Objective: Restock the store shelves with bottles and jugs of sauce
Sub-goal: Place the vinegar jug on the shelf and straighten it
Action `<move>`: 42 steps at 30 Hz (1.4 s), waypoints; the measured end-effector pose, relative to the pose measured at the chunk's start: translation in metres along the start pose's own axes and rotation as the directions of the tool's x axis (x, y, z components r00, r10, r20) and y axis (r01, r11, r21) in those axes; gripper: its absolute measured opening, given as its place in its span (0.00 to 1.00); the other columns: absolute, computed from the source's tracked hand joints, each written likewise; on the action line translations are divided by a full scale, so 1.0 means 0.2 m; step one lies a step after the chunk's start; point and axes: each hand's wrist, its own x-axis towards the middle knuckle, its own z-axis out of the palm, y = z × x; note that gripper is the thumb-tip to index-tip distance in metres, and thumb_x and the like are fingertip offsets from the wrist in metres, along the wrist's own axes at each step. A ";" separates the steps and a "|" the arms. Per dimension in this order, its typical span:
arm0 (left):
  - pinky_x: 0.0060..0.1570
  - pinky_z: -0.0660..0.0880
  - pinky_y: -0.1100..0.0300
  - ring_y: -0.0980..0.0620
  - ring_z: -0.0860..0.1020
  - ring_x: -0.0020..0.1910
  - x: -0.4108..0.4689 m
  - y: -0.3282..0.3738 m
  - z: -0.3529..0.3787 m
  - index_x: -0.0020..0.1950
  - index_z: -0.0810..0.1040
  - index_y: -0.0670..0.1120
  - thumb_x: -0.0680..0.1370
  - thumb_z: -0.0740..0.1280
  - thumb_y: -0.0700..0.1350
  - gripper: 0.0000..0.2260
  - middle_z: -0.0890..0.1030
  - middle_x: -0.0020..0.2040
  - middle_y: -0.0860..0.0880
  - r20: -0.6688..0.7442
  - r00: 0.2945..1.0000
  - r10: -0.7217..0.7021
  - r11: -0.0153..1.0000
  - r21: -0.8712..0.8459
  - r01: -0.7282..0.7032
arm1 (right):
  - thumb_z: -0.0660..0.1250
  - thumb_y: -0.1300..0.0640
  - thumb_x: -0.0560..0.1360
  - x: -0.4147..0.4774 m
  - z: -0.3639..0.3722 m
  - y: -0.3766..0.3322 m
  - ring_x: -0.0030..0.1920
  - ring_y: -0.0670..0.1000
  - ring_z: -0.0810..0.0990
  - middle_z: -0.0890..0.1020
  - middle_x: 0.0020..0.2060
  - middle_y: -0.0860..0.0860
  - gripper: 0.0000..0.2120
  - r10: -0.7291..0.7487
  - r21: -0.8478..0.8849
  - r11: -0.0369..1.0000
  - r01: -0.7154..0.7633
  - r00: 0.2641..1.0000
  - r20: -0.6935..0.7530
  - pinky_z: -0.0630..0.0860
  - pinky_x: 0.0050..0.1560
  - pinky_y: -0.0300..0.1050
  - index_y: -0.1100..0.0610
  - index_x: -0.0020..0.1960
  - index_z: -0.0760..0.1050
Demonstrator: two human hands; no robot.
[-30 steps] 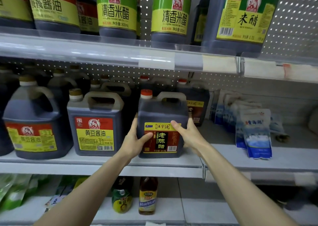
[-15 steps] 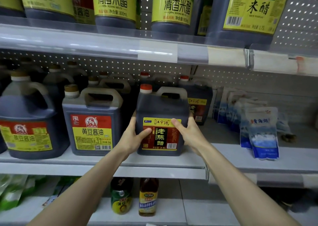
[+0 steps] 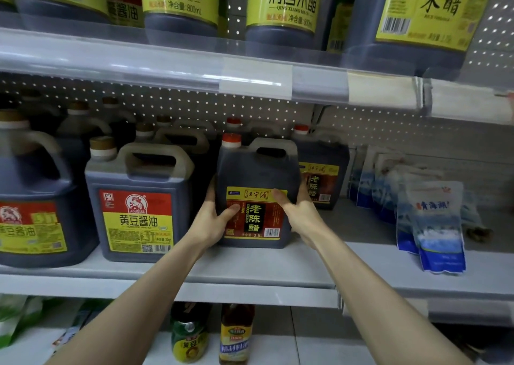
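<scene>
A dark vinegar jug (image 3: 257, 175) with an orange cap and a red, black and yellow label stands on the middle shelf (image 3: 264, 270). My left hand (image 3: 214, 220) grips its left side, thumb across the label. My right hand (image 3: 299, 214) grips its right side, thumb on the label's upper edge. Another jug of the same kind (image 3: 324, 175) stands just behind it to the right. A soy sauce jug (image 3: 136, 203) with a red and yellow label stands close to the left.
More dark jugs (image 3: 33, 198) fill the shelf's left part and its back rows. Blue and white bags (image 3: 434, 225) lean at the right. Green-labelled bottles (image 3: 281, 6) stand on the shelf above. Two small bottles (image 3: 236, 334) stand on the shelf below.
The held jug has slid a little farther back on the shelf, away from the front edge. Both hands keep their hold on its sides. The view has drifted closer.
</scene>
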 end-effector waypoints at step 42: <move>0.60 0.68 0.58 0.47 0.69 0.69 0.20 -0.12 0.08 0.77 0.54 0.58 0.82 0.59 0.47 0.25 0.67 0.73 0.50 -0.163 0.985 -0.063 0.979 -0.201 0.030 | 0.58 0.44 0.80 0.20 0.05 0.07 0.69 0.59 0.70 0.66 0.73 0.51 0.26 0.073 0.146 0.986 -0.074 0.997 0.012 0.74 0.61 0.63 0.42 0.77 0.54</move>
